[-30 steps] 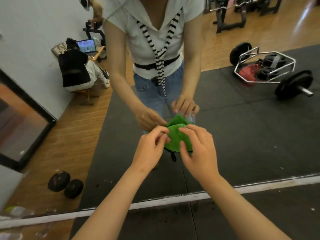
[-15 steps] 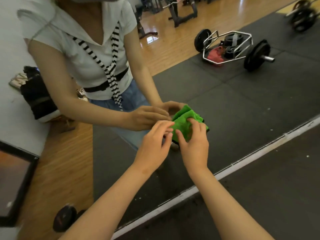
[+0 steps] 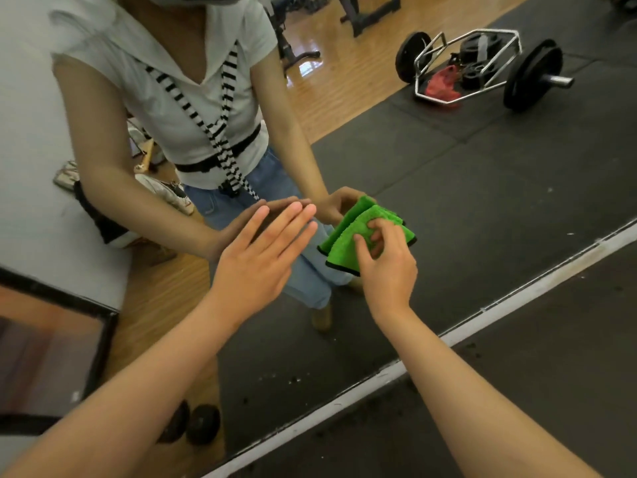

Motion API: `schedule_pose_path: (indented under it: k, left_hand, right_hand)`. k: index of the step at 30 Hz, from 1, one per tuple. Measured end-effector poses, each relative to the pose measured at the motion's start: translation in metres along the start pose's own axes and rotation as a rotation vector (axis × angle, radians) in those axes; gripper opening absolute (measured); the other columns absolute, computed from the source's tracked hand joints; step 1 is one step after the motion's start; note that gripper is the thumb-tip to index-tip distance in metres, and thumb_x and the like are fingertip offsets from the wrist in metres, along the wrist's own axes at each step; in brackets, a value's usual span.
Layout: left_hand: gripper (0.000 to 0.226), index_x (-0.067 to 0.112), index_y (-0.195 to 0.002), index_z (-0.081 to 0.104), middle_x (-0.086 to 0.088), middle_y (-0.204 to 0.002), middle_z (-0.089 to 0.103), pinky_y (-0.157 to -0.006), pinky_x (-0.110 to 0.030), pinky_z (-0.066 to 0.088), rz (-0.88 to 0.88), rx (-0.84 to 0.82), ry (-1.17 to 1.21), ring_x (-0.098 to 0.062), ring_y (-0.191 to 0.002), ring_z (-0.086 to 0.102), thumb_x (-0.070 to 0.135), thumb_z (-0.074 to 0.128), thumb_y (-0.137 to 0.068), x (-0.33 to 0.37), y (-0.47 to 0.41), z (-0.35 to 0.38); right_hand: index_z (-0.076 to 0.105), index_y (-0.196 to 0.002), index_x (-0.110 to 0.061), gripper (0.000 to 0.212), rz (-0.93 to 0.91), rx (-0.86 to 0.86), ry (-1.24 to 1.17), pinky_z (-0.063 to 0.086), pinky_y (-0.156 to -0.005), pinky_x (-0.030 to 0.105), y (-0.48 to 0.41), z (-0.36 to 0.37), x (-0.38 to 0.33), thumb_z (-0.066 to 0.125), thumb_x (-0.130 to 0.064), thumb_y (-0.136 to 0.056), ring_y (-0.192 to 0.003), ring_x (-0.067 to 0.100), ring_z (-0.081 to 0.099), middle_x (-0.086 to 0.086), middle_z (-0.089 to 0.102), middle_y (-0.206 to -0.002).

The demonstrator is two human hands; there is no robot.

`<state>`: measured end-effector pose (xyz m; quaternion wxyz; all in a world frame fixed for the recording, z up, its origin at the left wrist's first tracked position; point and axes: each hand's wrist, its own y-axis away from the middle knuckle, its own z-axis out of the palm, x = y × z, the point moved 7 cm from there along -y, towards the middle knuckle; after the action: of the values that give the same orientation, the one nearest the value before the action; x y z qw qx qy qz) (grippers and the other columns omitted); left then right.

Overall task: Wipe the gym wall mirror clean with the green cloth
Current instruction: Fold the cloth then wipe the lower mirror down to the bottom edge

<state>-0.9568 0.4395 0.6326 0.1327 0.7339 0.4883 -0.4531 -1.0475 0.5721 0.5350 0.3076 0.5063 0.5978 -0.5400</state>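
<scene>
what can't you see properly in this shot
All head view:
- cloth: its middle is hidden under the right hand.
- mirror: top and sides cut off by the picture edges.
- left hand: palm faces away; whether it touches the mirror is unclear.
- dumbbells: dark, partly behind the left forearm.

Soft, even, fairly bright indoor light with only faint shadows. Pale glare lies on the wooden floor [image 3: 310,69] reflected in the mirror [image 3: 482,174], strongest toward its top edge. Motion blur smears the reflected white shirt [image 3: 193,108] at the shoulder; the left hand [image 3: 255,260] is slightly soft, the green cloth [image 3: 348,246] sharper and vivid. Wide-angle bending shows at the corners; dust specks [image 3: 286,379] dot the mirror's lower edge.
</scene>
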Motion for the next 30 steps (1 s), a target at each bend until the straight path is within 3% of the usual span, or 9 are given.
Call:
schedule_pose_path:
  k: [6, 11, 16, 20, 25, 27, 30]
  left_hand:
    - [0.063, 0.008, -0.157, 0.030, -0.011, -0.165, 0.022, -0.126, -0.045, 0.005, 0.102, 0.045, -0.106, -0.024, -0.152, 0.021, 0.019, 0.046, -0.097, -0.008, 0.002, 0.007]
    - [0.064, 0.005, -0.158, 0.023, -0.013, -0.167, 0.013, -0.126, -0.049, 0.005, 0.161, 0.085, -0.194, -0.027, -0.153, 0.017, 0.026, 0.039, -0.100, -0.005, 0.004, 0.016]
    - [0.060, 0.005, -0.158, 0.024, -0.014, -0.166, 0.018, -0.125, -0.048, 0.004, 0.160, 0.119, -0.175, -0.027, -0.152, 0.017, 0.027, 0.032, -0.104, -0.004, 0.003, 0.017]
    - [0.059, 0.005, -0.159, 0.021, -0.014, -0.167, 0.012, -0.126, -0.049, -0.002, 0.153, 0.130, -0.202, -0.027, -0.153, 0.013, 0.028, 0.028, -0.105, -0.004, 0.006, 0.021]
    - [0.062, 0.004, -0.159, 0.017, -0.013, -0.167, 0.007, -0.124, -0.051, -0.009, 0.161, 0.119, -0.225, -0.029, -0.153, 0.010, 0.028, 0.028, -0.104, -0.002, 0.005, 0.020]
    - [0.061, 0.003, -0.159, 0.017, -0.012, -0.167, 0.008, -0.124, -0.052, -0.009, 0.165, 0.116, -0.245, -0.029, -0.153, 0.010, 0.028, 0.027, -0.104, -0.001, 0.004, 0.021]
    - [0.061, 0.003, -0.159, 0.018, -0.013, -0.166, 0.009, -0.124, -0.052, -0.008, 0.153, 0.118, -0.224, -0.029, -0.153, 0.010, 0.027, 0.026, -0.103, -0.002, 0.005, 0.021]
  right_hand:
    - [0.065, -0.094, -0.012, 0.011, -0.035, 0.087, -0.005, 0.038, -0.061, 0.028, 0.000, 0.001, 0.000, 0.072, -0.016, -0.087, -0.074, 0.019, 0.058, -0.001, 0.060, -0.084]
    - [0.063, -0.088, -0.012, 0.004, 0.046, 0.199, -0.077, 0.032, -0.061, 0.022, 0.011, 0.016, 0.003, 0.067, -0.013, -0.086, -0.069, 0.015, 0.051, -0.004, 0.055, -0.078]
    - [0.062, -0.086, -0.013, 0.015, 0.047, 0.142, -0.181, 0.045, -0.063, 0.031, 0.087, 0.067, -0.003, 0.055, -0.026, -0.089, -0.070, 0.013, 0.050, -0.004, 0.055, -0.078]
    - [0.061, -0.085, -0.011, 0.013, 0.085, 0.149, -0.223, 0.045, -0.067, 0.030, 0.097, 0.076, -0.002, 0.057, -0.023, -0.088, -0.072, 0.014, 0.053, -0.001, 0.058, -0.080]
    - [0.062, -0.086, -0.012, 0.004, 0.313, 0.490, -0.274, 0.040, -0.069, 0.022, 0.007, 0.012, 0.038, 0.063, -0.008, -0.087, -0.068, -0.004, 0.050, 0.004, 0.058, -0.082]
    - [0.062, -0.087, -0.013, 0.008, 0.335, 0.488, -0.279, 0.038, -0.069, 0.012, 0.011, 0.015, 0.033, 0.064, -0.006, -0.087, -0.070, -0.008, 0.050, 0.001, 0.057, -0.084]
    - [0.065, -0.088, -0.008, 0.008, 0.261, 0.345, -0.251, 0.037, -0.070, 0.005, 0.060, 0.048, 0.011, 0.066, -0.001, -0.086, -0.073, 0.002, 0.049, -0.002, 0.057, -0.084]
